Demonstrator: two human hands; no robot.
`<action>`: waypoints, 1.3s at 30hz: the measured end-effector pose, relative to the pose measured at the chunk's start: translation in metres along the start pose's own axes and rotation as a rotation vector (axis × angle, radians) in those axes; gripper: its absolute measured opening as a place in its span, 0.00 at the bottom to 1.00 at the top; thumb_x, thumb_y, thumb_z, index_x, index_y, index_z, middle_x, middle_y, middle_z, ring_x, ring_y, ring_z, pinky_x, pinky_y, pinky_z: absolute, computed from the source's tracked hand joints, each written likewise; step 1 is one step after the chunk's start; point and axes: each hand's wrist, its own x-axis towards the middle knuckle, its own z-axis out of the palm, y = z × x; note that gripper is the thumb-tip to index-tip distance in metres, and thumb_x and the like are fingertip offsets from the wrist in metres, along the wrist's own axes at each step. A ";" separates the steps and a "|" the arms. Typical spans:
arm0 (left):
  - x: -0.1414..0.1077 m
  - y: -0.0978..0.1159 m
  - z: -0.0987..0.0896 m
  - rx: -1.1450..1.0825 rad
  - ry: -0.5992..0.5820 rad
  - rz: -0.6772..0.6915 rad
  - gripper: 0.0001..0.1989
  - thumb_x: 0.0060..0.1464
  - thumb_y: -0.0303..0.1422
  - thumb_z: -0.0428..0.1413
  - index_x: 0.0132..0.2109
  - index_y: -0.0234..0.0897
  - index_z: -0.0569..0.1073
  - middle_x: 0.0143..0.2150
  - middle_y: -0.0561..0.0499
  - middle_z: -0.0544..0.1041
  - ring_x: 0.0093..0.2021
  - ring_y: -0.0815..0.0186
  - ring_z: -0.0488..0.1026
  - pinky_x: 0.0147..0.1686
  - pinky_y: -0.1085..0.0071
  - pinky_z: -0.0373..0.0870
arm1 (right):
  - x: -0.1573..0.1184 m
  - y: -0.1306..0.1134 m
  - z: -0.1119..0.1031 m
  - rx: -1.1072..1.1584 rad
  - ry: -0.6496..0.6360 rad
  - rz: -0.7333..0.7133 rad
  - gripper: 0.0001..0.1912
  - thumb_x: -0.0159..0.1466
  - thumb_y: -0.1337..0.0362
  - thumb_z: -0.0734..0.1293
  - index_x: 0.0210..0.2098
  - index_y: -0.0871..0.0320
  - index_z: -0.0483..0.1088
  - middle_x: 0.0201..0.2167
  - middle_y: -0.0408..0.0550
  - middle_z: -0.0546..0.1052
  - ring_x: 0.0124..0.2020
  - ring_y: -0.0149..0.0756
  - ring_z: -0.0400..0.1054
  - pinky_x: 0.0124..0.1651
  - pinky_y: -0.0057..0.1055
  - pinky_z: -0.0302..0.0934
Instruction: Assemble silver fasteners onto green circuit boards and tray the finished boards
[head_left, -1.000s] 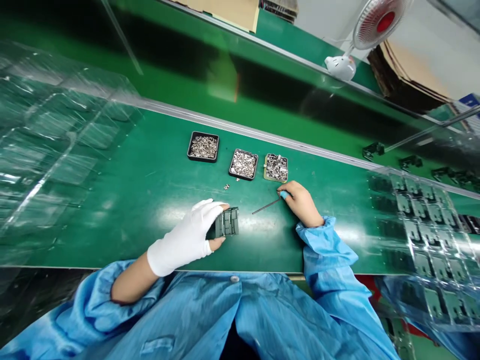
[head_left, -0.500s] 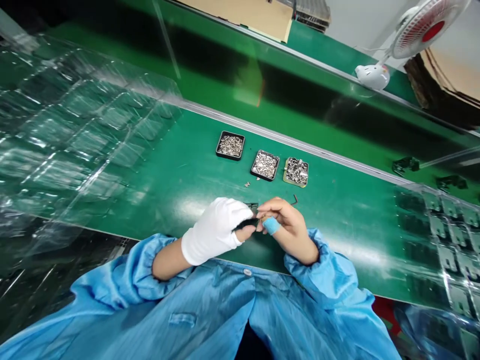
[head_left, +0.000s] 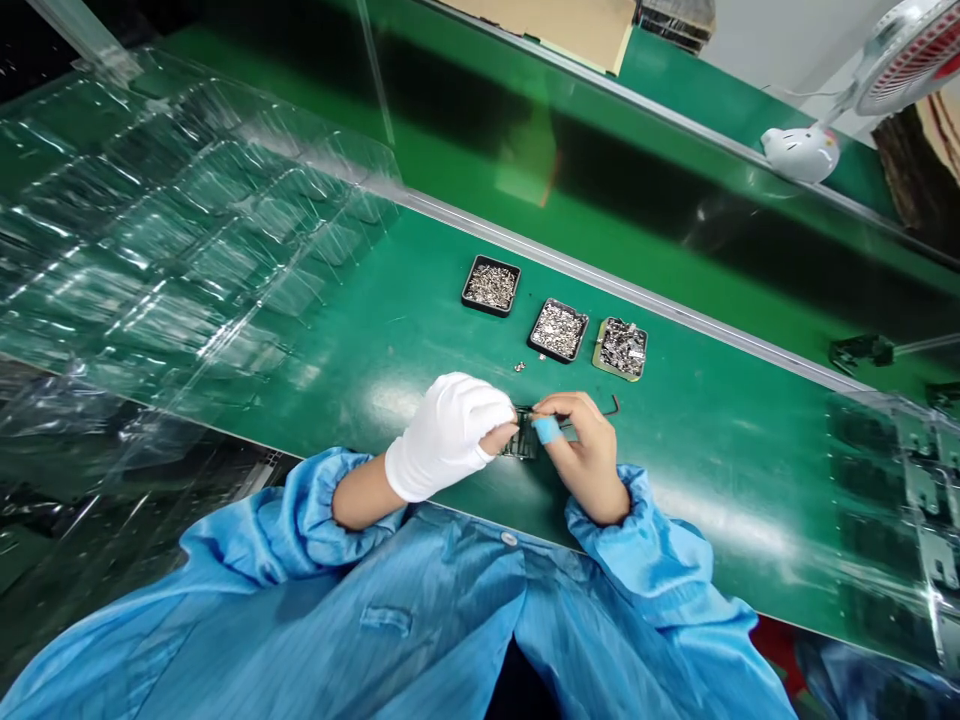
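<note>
My left hand [head_left: 448, 437], in a white glove that leaves the thumb tip bare, is closed on the left side of a small dark slotted part [head_left: 523, 443]. The part's kind is not clear, and fingers cover some of it. My right hand [head_left: 585, 450] is bare, with blue tape on the thumb. Its thumb and index finger pinch together at the part's upper right edge. Just beyond that hand an L-shaped hex key [head_left: 616, 404] lies on the green table [head_left: 420, 330].
Behind the hands stand two black trays [head_left: 491, 284] [head_left: 559, 330] and a yellowish tray [head_left: 620, 348] of small metal pieces. A few loose pieces [head_left: 519, 367] lie in front. Clear plastic blister trays [head_left: 187, 240] cover the left; more trays [head_left: 892, 510] with dark parts sit right. A fan [head_left: 802, 152] stands on the shelf.
The dark part has turned, so more of its slotted face shows below my fingers. My left thumb and right fingertips have shifted up towards its top edge. The whole view has swung slightly left.
</note>
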 end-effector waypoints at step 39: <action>-0.002 -0.012 0.025 -0.573 -0.166 -0.510 0.09 0.56 0.35 0.50 0.40 0.36 0.68 0.40 0.49 0.75 0.43 0.62 0.72 0.46 0.66 0.68 | -0.003 0.015 0.019 0.105 -0.075 0.089 0.05 0.64 0.68 0.61 0.39 0.53 0.64 0.41 0.48 0.72 0.43 0.40 0.67 0.46 0.39 0.60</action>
